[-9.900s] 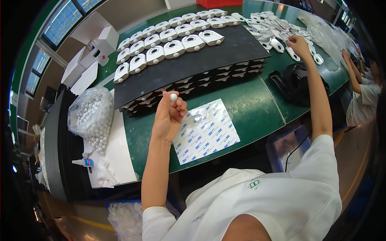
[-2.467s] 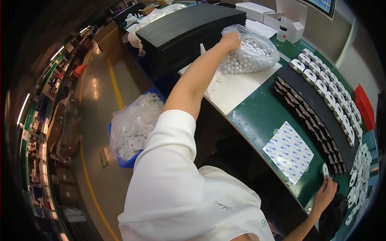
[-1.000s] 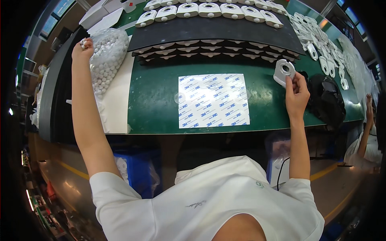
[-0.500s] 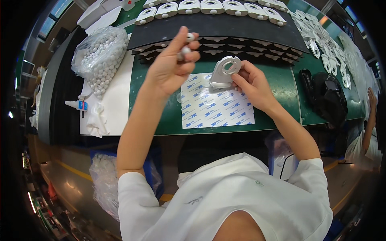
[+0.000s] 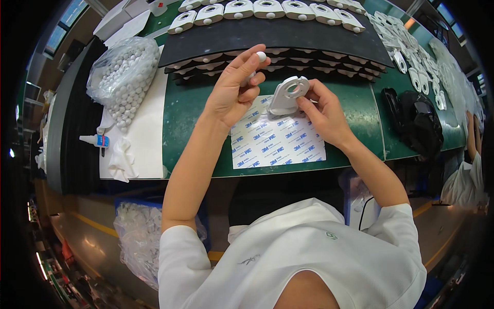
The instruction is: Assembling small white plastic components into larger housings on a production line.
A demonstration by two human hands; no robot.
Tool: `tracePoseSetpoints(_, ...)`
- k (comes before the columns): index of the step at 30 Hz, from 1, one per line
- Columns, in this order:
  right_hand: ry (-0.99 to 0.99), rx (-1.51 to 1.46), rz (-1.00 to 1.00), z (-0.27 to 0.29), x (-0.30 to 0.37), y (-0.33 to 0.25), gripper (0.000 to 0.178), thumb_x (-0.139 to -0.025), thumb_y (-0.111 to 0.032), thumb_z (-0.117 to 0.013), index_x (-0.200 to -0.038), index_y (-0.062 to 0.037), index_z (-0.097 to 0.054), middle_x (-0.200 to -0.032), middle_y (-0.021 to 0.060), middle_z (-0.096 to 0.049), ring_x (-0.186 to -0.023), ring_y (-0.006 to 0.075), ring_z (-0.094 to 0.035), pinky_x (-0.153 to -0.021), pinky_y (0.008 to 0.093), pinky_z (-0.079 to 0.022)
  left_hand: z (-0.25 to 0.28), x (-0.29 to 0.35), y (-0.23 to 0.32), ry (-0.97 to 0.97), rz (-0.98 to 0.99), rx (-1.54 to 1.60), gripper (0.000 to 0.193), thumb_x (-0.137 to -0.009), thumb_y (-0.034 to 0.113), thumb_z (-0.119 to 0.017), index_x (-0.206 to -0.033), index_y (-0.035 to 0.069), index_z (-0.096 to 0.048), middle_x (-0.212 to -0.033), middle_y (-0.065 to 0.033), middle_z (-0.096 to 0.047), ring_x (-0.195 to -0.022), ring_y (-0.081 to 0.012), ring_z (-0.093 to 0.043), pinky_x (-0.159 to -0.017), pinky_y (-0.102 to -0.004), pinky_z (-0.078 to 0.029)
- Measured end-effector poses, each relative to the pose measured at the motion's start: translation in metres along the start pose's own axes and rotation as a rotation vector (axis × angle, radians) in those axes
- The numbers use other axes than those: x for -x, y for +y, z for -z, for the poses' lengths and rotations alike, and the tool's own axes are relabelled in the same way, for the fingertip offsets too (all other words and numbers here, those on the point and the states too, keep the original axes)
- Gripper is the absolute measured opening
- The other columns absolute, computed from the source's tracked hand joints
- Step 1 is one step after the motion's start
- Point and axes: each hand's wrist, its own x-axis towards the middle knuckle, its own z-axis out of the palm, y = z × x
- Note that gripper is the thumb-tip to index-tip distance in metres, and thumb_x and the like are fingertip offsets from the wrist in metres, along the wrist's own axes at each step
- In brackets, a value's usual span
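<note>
My left hand [image 5: 234,88] is raised over the bench, its thumb and forefinger pinched on a small white ball [image 5: 261,56]. Something else white shows partly between its curled fingers, too hidden to make out fully. In my right hand [image 5: 324,110] is a white plastic part [image 5: 286,93] with a round ring-shaped opening, held upright by its edge. Both hands are closed, and the ball is up and to the left of the part. Beneath them lies a white sheet with blue print [image 5: 278,139].
Ahead, stacked black boards [image 5: 288,40] carry rows of white parts with balls. A bag of white balls [image 5: 126,77], a glue bottle [image 5: 96,140] and a crumpled white cloth [image 5: 122,160] sit at left. A black bag [image 5: 419,123] and loose white parts [image 5: 406,49] lie at right, near another person.
My left hand has moved right, closer to the white part, and one ball now sits at its fingertips. My right hand has barely moved with the part.
</note>
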Motion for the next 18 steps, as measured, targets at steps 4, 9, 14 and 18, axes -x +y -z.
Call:
tracePoseSetpoints(4, 0.011, 0.087, 0.031, 0.000, 0.000, 0.003, 0.012, -0.088, -0.004, -0.049, -0.099, -0.0034, -0.049, -0.086, 0.0012, -0.057, -0.078, 0.0055, -0.052, -0.069, 0.0196, -0.043, 0.000, 0.000, -0.002, -0.020, -0.009, -0.016, 0.029, -0.081, 0.012, -0.064, -0.108, 0.006, -0.056, -0.094, -0.0040, -0.057, -0.058, -0.0032, -0.040, -0.037, -0.0127, -0.023)
tracePoseSetpoints(9, -0.040, 0.251, 0.091, -0.004, 0.003, 0.002, 0.012, -0.087, -0.003, -0.049, -0.100, -0.0029, -0.049, -0.084, 0.0015, -0.057, -0.078, 0.0051, -0.051, -0.064, 0.0202, -0.042, -0.002, 0.001, -0.001, 0.012, 0.024, -0.015, 0.026, -0.081, 0.013, -0.065, -0.104, 0.005, -0.058, -0.091, -0.0029, -0.058, -0.059, -0.0028, -0.041, -0.036, -0.0130, -0.022)
tracePoseSetpoints(14, -0.084, 0.051, 0.015, -0.002, 0.001, -0.001, 0.014, -0.087, -0.003, -0.050, -0.101, -0.0032, -0.049, -0.090, 0.0024, -0.058, -0.080, 0.0070, -0.052, -0.068, 0.0210, -0.042, -0.002, 0.001, -0.002, 0.013, 0.041, -0.013, 0.025, -0.082, 0.014, -0.063, -0.105, 0.005, -0.058, -0.092, -0.0029, -0.057, -0.059, -0.0028, -0.042, -0.036, -0.0133, -0.021)
tracePoseSetpoints(18, -0.082, -0.550, -0.172, 0.013, -0.002, 0.003, 0.020, -0.088, -0.009, -0.052, -0.108, -0.0068, -0.049, -0.101, 0.0045, -0.056, -0.088, 0.0116, -0.053, -0.073, 0.0246, -0.042, -0.005, 0.002, -0.003, -0.025, 0.030, -0.032, 0.028, -0.082, 0.013, -0.063, -0.108, 0.004, -0.057, -0.093, -0.0026, -0.057, -0.059, -0.0023, -0.041, -0.037, -0.0134, -0.021)
